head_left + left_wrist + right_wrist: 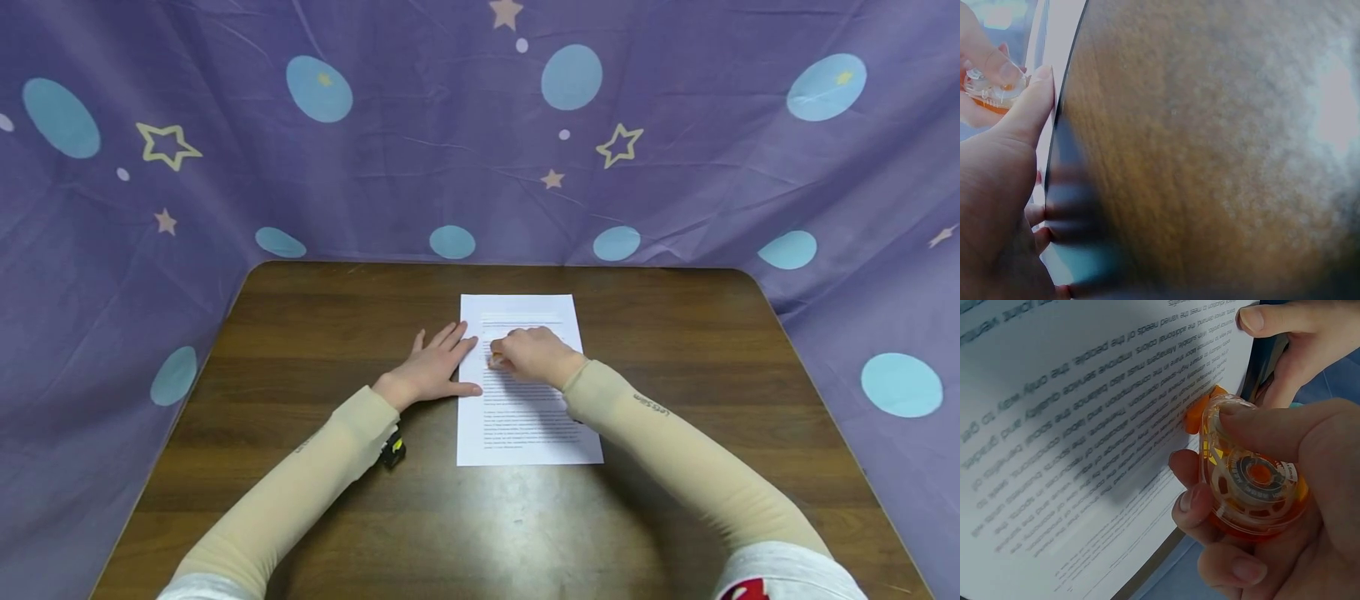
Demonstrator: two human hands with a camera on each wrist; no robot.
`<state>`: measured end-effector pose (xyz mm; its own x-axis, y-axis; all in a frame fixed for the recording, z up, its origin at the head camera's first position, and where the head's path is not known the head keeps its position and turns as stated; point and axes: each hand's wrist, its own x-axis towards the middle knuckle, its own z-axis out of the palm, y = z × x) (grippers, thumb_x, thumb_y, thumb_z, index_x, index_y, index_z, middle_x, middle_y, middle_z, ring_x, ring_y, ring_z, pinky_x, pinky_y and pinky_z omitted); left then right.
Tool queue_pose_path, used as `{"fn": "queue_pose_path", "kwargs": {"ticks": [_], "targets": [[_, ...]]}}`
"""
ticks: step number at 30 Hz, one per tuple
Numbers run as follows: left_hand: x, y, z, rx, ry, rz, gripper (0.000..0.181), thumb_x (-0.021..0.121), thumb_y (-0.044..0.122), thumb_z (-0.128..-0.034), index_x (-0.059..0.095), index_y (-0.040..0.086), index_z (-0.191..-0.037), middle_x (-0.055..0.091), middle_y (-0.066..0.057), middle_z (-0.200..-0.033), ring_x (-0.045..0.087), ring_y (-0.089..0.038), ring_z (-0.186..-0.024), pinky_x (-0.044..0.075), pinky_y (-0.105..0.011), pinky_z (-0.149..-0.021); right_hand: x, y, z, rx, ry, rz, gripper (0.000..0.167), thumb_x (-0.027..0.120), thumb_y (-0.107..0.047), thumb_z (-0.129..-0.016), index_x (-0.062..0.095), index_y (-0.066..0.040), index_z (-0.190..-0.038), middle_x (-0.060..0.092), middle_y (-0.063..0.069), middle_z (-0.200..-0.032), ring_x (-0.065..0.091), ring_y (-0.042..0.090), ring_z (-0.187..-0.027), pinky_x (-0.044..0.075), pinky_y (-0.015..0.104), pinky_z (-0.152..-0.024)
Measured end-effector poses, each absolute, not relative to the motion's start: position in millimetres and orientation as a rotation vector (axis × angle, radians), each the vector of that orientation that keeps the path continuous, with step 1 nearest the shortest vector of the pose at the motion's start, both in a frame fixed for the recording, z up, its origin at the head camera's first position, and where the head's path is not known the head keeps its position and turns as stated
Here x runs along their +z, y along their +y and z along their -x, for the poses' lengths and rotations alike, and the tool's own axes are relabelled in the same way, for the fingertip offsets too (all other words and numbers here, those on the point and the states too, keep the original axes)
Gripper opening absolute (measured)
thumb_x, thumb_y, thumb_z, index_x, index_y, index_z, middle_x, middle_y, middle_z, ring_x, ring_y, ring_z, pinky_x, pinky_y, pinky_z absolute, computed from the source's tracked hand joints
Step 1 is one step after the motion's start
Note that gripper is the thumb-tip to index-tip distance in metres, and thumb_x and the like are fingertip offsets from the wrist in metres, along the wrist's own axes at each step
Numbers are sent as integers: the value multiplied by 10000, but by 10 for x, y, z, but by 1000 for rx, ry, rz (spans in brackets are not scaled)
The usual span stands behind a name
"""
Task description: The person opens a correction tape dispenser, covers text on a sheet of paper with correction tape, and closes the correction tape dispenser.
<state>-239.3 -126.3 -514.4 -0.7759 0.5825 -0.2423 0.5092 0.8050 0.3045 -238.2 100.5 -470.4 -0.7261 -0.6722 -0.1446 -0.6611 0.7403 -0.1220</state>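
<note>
A printed sheet of paper lies on the wooden table. My right hand is over its middle and grips a correction tape dispenser, clear with orange parts. In the right wrist view, the dispenser's orange tip is at the printed lines; whether it touches them I cannot tell. Thumb and curled fingers wrap the dispenser's body. My left hand rests flat with fingers spread at the sheet's left edge, its fingertips and thumb on the paper. The left wrist view shows part of the dispenser beyond the left thumb.
The brown wooden table extends around the sheet on all sides. A purple curtain with stars and blue spots hangs behind the table and along both sides. A small black device sits at the left wrist.
</note>
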Motion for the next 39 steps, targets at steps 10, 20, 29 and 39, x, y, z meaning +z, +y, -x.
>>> {"fn": "queue_pose_path", "kwargs": {"ticks": [10,20,29,39], "targets": [[-5185,-1272,2407,338,2653,-823,981,641,665,-941,271,110,-1661,55,-157,-1746,35,-340,-1612,35,-748,-1187,-4695,1173,2354,-107,2773,1060,57,742,-176,-987,709,-144,-954,705,26,-827,557,127,-663,573,399,-640],[-5135,-1259,2384,311,2662,-813,985,625,681,-944,261,119,-1665,52,-145,-1748,36,-335,-1612,49,-745,-1191,-4726,1335,2345,-121,2805,1062,77,780,-160,-951,709,-159,-920,689,10,-795,511,138,-643,544,403,-608],[-5154,-1267,2386,319,2667,-823,984,618,687,-945,258,123,-1667,55,-143,-1749,39,-331,-1613,40,-740,-1194,-4728,1472,2319,-157,2836,1083,57,764,-168,-959,726,-178,-918,681,0,-786,555,149,-662,548,422,-627],[-5141,-1253,2377,318,2665,-811,992,625,688,-940,258,122,-1666,50,-142,-1749,32,-327,-1614,28,-735,-1197,-4741,1623,2323,-136,2839,1039,42,763,-179,-961,733,-202,-942,653,0,-783,543,151,-664,524,420,-592]]}}
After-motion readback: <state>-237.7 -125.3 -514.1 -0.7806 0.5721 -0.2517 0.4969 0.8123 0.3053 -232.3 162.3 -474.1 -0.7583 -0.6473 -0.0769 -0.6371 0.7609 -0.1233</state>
